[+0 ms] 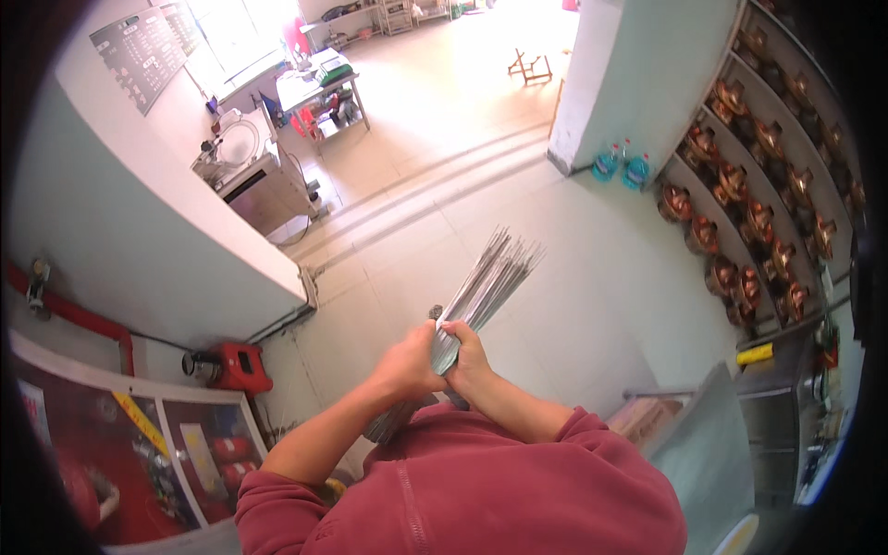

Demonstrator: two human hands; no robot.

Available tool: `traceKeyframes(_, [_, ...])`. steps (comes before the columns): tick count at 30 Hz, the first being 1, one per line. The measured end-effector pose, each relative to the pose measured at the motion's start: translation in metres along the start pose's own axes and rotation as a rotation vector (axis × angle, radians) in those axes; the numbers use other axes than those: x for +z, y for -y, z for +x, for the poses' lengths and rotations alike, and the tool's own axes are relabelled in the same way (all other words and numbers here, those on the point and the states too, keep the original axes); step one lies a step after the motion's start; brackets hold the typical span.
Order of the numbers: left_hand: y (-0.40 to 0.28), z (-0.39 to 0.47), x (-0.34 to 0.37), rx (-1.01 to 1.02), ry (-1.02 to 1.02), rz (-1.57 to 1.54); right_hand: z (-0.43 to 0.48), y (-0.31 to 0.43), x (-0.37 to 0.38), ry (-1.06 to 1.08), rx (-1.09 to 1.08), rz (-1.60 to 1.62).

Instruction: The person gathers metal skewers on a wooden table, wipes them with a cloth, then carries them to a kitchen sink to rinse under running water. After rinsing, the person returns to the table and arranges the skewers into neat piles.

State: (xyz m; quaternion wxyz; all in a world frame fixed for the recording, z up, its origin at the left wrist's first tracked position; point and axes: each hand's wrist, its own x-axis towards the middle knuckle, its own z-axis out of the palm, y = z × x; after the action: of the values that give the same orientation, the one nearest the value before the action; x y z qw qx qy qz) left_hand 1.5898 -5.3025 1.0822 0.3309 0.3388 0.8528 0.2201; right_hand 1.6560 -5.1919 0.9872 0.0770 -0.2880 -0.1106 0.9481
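A thick bundle of thin metal rods (489,284), which look like skewers, slants up and away from my body. My left hand (411,362) wraps around its middle from the left. From the right, my right hand (469,352) grips the same bundle, its thumb lying across the rods. Beyond the hands the far ends fan out loosely. The near ends (392,422) show below my left wrist, close to my maroon top. A small dark knob-like thing (436,312) sticks up just behind my left hand; I cannot tell what it is.
Shelves of copper-coloured pots (732,184) rise on the right, near bottles of blue liquid (619,166). A red machine (239,368) sits by the left wall, beside a glass-fronted red cabinet (163,416). Ahead are a slicer-like machine (239,146), a table (312,94) and a folding stool (529,67).
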Motion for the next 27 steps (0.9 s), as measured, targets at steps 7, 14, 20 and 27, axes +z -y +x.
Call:
traceKeyframes(7, [0.062, 0.320, -0.160, 0.305, -0.016, -0.002, 0.294, 0.126, 0.111, 0.014, -0.183, 0.002])
traceKeyframes(14, [0.032, 0.603, -0.319, 0.339, 0.251, 0.144, 0.512, 0.286, 0.232, -0.150, -0.329, 0.031])
traceKeyframes(20, [-0.008, 0.835, -0.413, 0.381, 0.312, 0.199, 0.704, 0.424, 0.278, -0.219, -0.422, 0.139])
traceKeyframes(27, [-0.019, 1.100, -0.503, 0.328, 0.257, 0.123, 0.935, 0.581, 0.334, -0.190, -0.312, 0.144])
